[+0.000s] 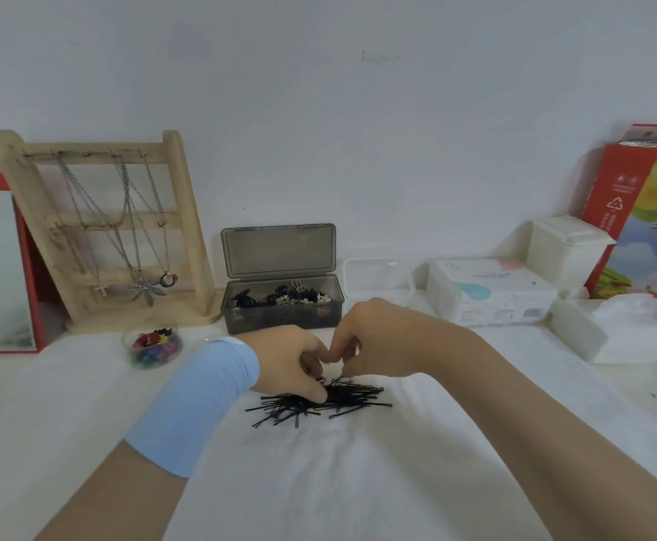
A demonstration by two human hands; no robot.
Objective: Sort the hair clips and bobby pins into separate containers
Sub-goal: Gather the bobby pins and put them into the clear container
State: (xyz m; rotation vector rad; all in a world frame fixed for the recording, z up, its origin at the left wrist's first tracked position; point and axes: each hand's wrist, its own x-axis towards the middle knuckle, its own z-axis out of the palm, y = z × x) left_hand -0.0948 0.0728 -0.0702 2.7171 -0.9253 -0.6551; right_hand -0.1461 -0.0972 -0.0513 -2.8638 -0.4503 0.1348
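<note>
Heap of pins (321, 403) mid-frame on tabletop (358, 482), long axes mostly left-right, directly under both hands. The left hand (291, 361) pinches some; the right hand (377, 337) curls fingers into the heap, grip unclear. Open box (280, 310) sits just behind.

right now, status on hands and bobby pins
Left hand gripping bobby pins, right hand touching them, grip unclear. Pins piled on cloth. Grey box of hair clips open behind, path clear.

Left hand (293, 363) and right hand (375, 339) on black bobby pins (358, 398)
</note>
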